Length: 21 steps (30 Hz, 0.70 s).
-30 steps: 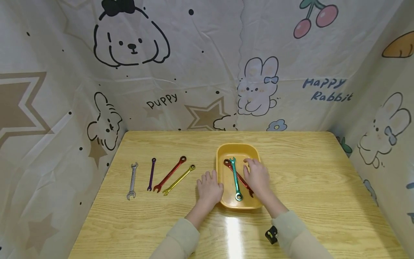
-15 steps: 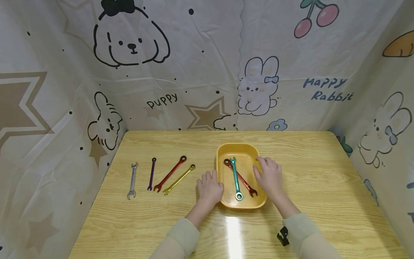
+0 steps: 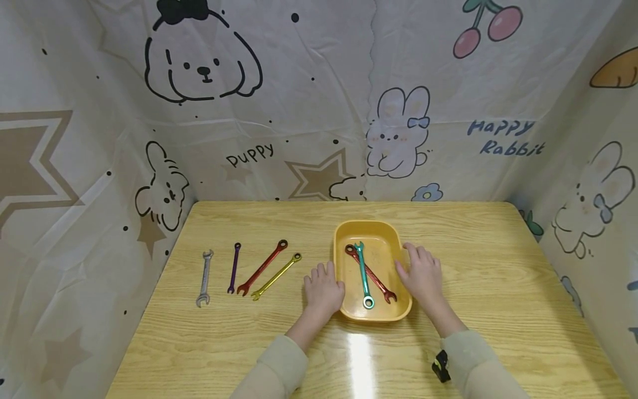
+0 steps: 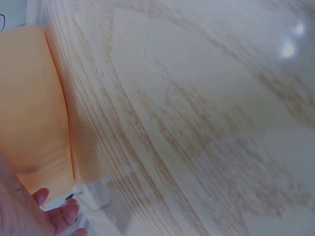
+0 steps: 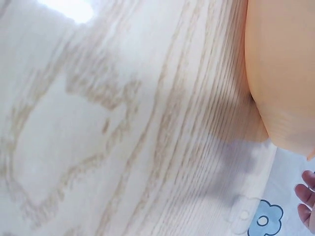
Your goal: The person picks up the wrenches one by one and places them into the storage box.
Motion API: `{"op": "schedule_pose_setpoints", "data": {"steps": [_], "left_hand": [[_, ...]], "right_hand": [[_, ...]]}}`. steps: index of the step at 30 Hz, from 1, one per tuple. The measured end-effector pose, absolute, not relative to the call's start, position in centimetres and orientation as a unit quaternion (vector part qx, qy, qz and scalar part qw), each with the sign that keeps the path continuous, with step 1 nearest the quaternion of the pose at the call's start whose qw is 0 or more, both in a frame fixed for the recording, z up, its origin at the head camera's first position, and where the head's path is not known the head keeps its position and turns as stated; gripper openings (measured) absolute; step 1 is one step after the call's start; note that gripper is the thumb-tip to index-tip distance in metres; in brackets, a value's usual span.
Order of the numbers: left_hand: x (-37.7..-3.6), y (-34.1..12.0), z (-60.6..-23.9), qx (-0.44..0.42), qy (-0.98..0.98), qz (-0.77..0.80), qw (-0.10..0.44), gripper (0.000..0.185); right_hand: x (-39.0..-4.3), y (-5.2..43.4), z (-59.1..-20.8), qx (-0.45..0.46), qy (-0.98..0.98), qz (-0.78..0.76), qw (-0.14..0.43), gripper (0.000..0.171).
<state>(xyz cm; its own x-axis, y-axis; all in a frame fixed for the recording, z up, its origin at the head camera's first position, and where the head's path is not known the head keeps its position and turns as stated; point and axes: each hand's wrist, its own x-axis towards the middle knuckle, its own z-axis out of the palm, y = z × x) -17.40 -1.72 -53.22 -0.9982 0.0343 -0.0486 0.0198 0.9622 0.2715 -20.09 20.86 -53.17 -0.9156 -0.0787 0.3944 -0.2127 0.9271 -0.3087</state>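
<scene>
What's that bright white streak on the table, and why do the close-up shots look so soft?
Head view: lamp glare on the glossy wooden table, near the yellow plastic tray. Left wrist view: small glare spots, blurred grain. Right wrist view: close, soft focus, glare top left.

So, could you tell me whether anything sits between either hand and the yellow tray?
Nothing visible does: the left hand rests against the left side of the yellow tray, and the right hand against its right side.
</scene>
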Motion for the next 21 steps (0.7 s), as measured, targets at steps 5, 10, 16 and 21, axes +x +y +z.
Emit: {"op": "schedule_pose_setpoints", "data": {"steps": [5, 10, 16, 21], "left_hand": [[-17.40, -1.72, -53.17, 0.013, 0.990, 0.138, 0.029, 0.032], [-17.32, -1.72, -53.15, 0.013, 0.989, 0.145, 0.028, 0.032], [-17.35, -1.71, -53.24, 0.014, 0.989, 0.147, 0.027, 0.031], [-17.40, -1.75, -53.29, 0.016, 0.989, 0.143, 0.028, 0.030]], "right_hand": [[-20.18, 20.91, -53.37, 0.052, -0.971, 0.177, 0.150, 0.050], [-20.06, 20.95, -53.36, 0.028, -0.978, 0.182, 0.098, 0.051], [-19.97, 20.99, -53.30, 0.016, -0.981, 0.183, 0.058, 0.046], [-20.10, 21.01, -53.44, 0.015, -0.982, 0.180, 0.047, 0.040]]}}
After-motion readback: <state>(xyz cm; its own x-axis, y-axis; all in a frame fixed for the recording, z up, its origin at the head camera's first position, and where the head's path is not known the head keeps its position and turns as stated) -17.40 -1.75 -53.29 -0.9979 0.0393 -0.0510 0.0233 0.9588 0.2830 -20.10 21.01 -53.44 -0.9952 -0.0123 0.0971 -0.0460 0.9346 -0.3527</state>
